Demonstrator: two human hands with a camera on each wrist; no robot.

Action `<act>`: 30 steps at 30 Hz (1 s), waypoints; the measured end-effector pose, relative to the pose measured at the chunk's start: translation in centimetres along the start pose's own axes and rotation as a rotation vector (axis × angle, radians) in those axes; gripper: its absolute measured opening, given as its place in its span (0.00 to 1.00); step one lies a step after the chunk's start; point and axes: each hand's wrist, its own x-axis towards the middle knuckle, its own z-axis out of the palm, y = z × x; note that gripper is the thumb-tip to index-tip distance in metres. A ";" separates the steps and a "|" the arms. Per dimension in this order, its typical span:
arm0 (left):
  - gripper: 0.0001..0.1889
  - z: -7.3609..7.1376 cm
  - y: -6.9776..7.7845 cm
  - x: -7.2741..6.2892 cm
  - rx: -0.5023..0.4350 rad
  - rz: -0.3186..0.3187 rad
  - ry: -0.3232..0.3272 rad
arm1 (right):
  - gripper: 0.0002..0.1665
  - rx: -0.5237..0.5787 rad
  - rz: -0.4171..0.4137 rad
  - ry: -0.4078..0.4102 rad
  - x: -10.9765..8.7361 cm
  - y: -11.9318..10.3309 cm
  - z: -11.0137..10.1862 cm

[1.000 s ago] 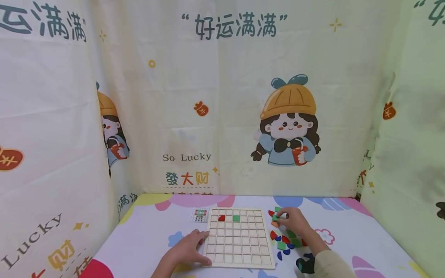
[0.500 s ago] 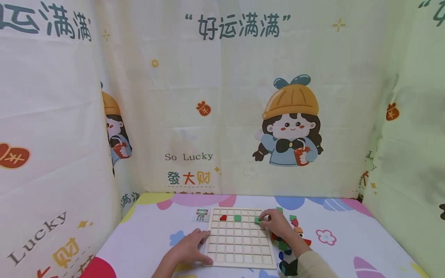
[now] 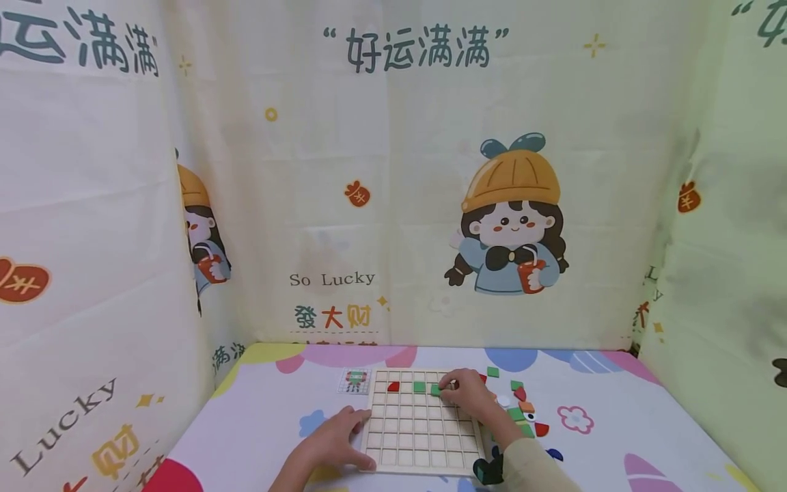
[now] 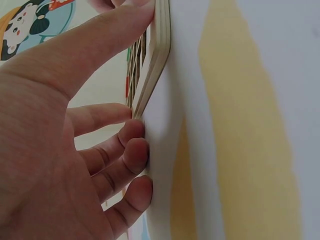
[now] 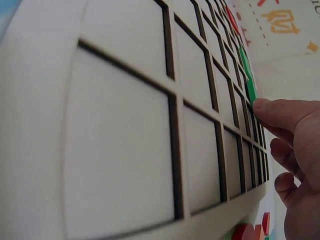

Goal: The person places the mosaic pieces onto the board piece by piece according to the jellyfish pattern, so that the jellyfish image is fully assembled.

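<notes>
Low in the frame, the right hand (image 3: 472, 394) pinches a small green square tile (image 3: 435, 390) at the upper part of a pale wooden gridded board (image 3: 427, 443). The left hand (image 3: 332, 437), thumb and fingers apart, touches its left edge. Another green tile (image 3: 419, 387) and a red round-edged tile (image 3: 393, 387) sit further left.

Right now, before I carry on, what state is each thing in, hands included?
Grid board: lying flat, most visible cells unfilled
Red piece: in a cell
Green square: in a cell
Held green piece: pinched, at the grid; whether seated, cannot tell
Right hand: pinching
Left hand: touching the board's left side
Picture card: lying flat
Loose pieces: scattered, partly hidden
</notes>
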 end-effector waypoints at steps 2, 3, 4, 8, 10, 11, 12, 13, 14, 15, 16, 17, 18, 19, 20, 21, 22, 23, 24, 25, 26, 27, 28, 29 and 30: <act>0.47 0.0 -0.1 0.0 -0.005 0.001 0.003 | 0.03 -0.013 -0.007 -0.001 0.3 -0.2 0.4; 0.47 0.0 -0.1 -0.1 -0.008 0.003 0.003 | 0.03 -0.021 -0.011 0.001 0.4 -0.3 0.5; 0.47 0.0 -0.1 -0.1 -0.003 0.005 0.004 | 0.03 -0.033 -0.005 0.004 0.5 -0.4 0.6; 0.47 0.1 -0.1 -0.1 0.026 0.022 0.008 | 0.04 -0.085 0.010 0.033 1.0 -0.6 1.0; 0.47 0.1 -0.1 -0.1 0.040 0.029 0.011 | 0.05 -0.108 0.002 0.044 1.1 -0.7 1.1; 0.47 0.2 -0.1 -0.1 0.042 0.030 0.012 | 0.05 -0.121 -0.003 0.047 1.2 -0.7 1.2; 0.47 0.2 -0.1 -0.1 0.043 0.031 0.014 | 0.05 -0.131 -0.008 0.050 1.2 -0.7 1.2; 0.47 0.1 0.0 -0.1 0.042 0.030 0.014 | 0.06 -0.140 -0.017 0.050 1.3 -0.7 1.2; 0.47 0.1 0.0 -0.1 0.041 0.030 0.014 | 0.05 -0.146 -0.027 0.051 1.3 -0.7 1.2; 0.47 0.1 0.0 -0.1 0.040 0.029 0.014 | 0.05 -0.144 -0.019 0.049 1.3 -0.7 1.2; 0.47 0.1 0.0 -0.1 0.036 0.027 0.013 | 0.05 -0.139 -0.010 0.046 1.3 -0.8 1.2; 0.47 0.1 0.0 -0.1 0.033 0.024 0.010 | 0.05 -0.134 -0.004 0.043 1.3 -0.8 1.2; 0.47 0.1 0.0 -0.1 0.033 0.023 0.009 | 0.05 -0.126 -0.003 0.039 1.3 -0.7 1.2; 0.47 0.1 0.0 -0.1 0.031 0.022 0.006 | 0.05 -0.116 0.005 0.035 1.3 -0.7 1.1; 0.47 0.1 0.0 -0.1 0.031 0.023 0.005 | 0.05 -0.105 0.007 0.031 1.3 -0.7 1.1; 0.47 0.1 0.0 -0.1 0.031 0.022 0.004 | 0.05 -0.096 0.014 0.030 1.2 -0.6 1.0; 0.47 0.1 0.1 -0.1 0.029 0.023 0.004 | 0.05 -0.087 0.017 0.031 1.1 -0.5 1.0; 0.47 0.1 0.1 -0.1 0.030 0.022 0.004 | 0.04 -0.077 0.012 0.036 1.0 -0.4 0.9; 0.47 0.1 0.1 -0.1 0.030 0.023 0.005 | 0.03 -0.067 0.010 0.044 0.9 -0.3 0.7; 0.47 0.1 0.1 -0.1 0.028 0.021 0.005 | 0.02 -0.061 0.005 0.055 0.7 -0.1 0.6; 0.47 0.1 0.1 -0.2 0.023 0.022 0.005 | 0.01 -0.057 0.003 0.066 0.6 0.0 0.4; 0.47 0.1 0.1 -0.2 0.023 0.019 0.005 | 0.00 -0.054 0.011 0.077 0.4 0.2 0.2; 0.47 0.0 0.2 -0.2 0.020 0.020 0.004 | 0.01 -0.046 0.024 0.085 0.3 0.4 0.0; 0.47 0.0 0.2 -0.2 0.021 0.020 0.003 | 0.02 -0.041 0.043 0.093 0.2 0.6 -0.3; 0.47 -0.1 0.2 -0.2 0.019 0.020 0.003 | 0.04 -0.045 0.066 0.098 0.2 0.7 -0.6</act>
